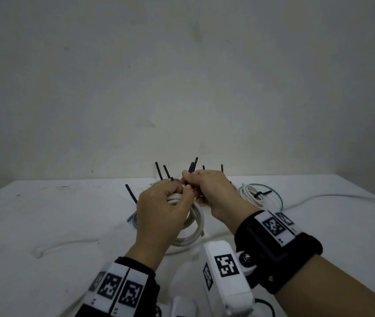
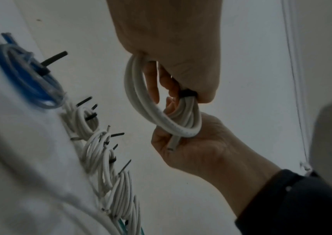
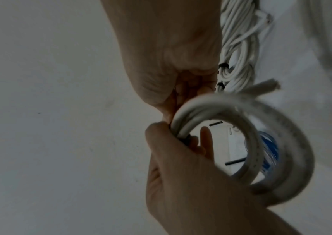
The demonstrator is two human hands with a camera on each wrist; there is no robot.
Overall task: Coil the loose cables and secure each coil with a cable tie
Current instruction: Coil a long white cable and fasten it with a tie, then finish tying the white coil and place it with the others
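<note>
White tabletop (image 1: 44, 225) carries the work; read it left to right. At far left a loose white cable (image 1: 63, 244) lies uncoiled. Next, a blue coil (image 2: 30, 79) sits tied with a black tie. At centre, your left hand (image 1: 159, 216) grips the white coil (image 1: 191, 229) held just above the table, fingers curled round its bundled turns. Your right hand (image 1: 216, 193) pinches the black cable tie (image 1: 192, 168) where it wraps the bundle. Behind the hands lies a row of tied white coils (image 2: 100, 151). At right rests a white-and-green coil (image 1: 259, 195), tied, then another loose cable (image 1: 341, 197).

Handling: the thick jacket appears stiff and springy, so expect the turns to open if released. Hold the coil beside the tie, not opposite it.

No containers are in view.
</note>
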